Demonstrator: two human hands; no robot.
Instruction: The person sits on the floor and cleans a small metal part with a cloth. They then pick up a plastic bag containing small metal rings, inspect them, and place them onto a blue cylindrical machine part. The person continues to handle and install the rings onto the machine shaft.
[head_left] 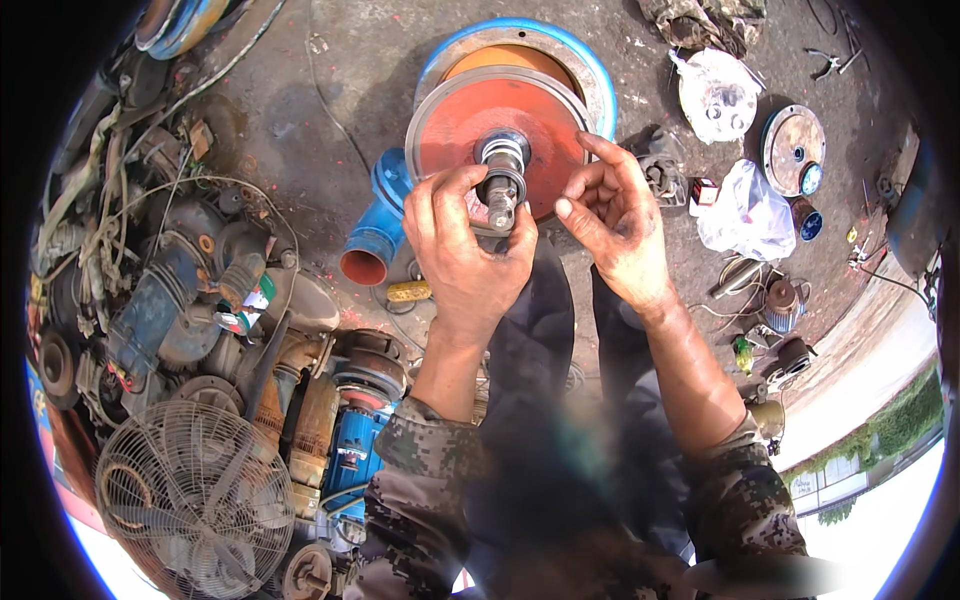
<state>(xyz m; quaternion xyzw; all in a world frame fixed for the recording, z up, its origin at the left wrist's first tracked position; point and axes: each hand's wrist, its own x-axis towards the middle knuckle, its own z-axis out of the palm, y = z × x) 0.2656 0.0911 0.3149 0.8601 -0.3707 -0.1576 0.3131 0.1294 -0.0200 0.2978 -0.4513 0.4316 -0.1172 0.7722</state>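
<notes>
A red round metal disc (440, 130) with a steel shaft (500, 208) standing out of its centre is in front of me. A light coil spring (497, 150) sits around the shaft close to the disc. In front of the spring is a dark metal ring (508, 181) on the shaft. My left hand (460, 250) pinches this ring between thumb and fingers from the left and below. My right hand (622, 225) is just right of the shaft, with nothing in it. Its fingers are bent and apart, and its index fingertip overlaps the disc's right rim.
Behind the disc is a blue-rimmed round housing (597, 85), with a blue pipe elbow (375, 225) at left. Motors and pump parts pile up left, by a wire fan guard (195, 500). At right lie a plastic bag (745, 215), a round flange (790, 150) and a small motor (782, 305).
</notes>
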